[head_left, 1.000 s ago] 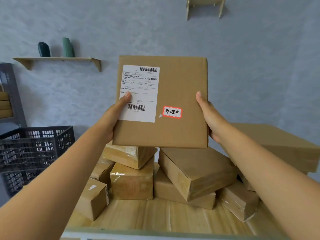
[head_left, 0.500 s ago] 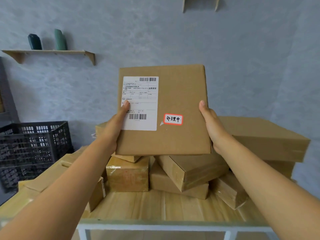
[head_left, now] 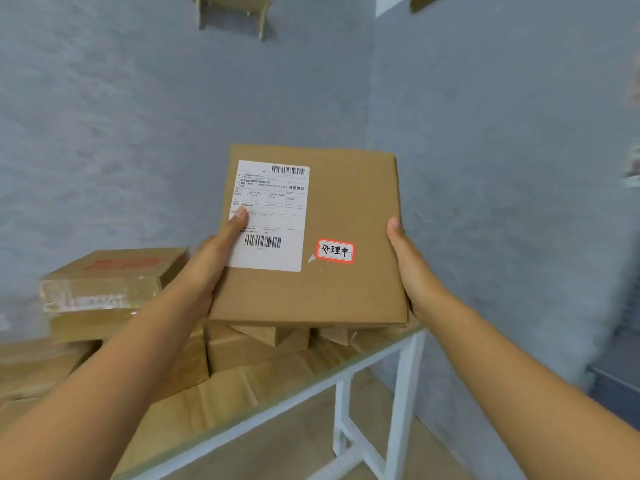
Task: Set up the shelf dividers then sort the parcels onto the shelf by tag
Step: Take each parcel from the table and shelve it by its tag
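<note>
Left grip: the left hand clasps the parcel at its left edge, thumb flat across the white shipping label, fingers hidden behind.
Right grip: the right hand clasps the right edge, thumb pointing up along the side.
Arms: both forearms stretch forward and up, bare, roughly level with each other.
Parcel: held upright in the air, face toward the person, above the desk and its far corner.
Tag: a red-bordered sticker with handwritten characters, just right of the label.
Desk: more cardboard boxes piled on it, to the left and below.
</note>
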A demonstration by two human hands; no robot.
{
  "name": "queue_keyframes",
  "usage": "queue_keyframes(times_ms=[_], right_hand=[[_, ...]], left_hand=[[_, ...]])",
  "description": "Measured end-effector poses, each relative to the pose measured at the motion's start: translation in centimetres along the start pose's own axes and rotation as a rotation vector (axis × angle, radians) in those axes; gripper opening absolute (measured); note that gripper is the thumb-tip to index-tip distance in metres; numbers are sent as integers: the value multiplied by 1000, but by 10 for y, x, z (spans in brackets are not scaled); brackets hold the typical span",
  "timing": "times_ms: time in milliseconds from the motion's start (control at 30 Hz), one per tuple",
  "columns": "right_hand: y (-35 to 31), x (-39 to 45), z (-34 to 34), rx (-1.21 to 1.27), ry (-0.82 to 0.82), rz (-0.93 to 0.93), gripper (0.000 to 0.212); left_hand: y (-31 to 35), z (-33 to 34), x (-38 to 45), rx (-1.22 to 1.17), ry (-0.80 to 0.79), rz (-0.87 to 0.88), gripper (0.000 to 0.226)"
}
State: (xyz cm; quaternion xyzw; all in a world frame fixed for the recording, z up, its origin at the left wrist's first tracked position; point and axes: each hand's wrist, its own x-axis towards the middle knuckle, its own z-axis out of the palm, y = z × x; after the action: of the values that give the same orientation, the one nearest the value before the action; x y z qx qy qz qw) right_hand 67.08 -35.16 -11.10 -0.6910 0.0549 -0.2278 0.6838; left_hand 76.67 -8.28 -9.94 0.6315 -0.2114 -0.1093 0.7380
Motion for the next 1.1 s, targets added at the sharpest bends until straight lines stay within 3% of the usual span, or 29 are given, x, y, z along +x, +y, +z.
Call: queue_keyframes(times_ms=[167,633,767,1100], right_hand=[[-27,-75,-70,-119,198,-35,67],[-121,-338,-287,-327,638,15,93],[-140,-412,-343,-373,747,28,85],[-165,-526,-412,-369,998,21,83]], left_hand=[[-7,74,-17,-102,-216,-57,40],[-18,360,-133,-190,-673,-103,59],[-22,438,-184,-207,-757,-88,68],[-13,565,-250,-196,-982,-126,64]])
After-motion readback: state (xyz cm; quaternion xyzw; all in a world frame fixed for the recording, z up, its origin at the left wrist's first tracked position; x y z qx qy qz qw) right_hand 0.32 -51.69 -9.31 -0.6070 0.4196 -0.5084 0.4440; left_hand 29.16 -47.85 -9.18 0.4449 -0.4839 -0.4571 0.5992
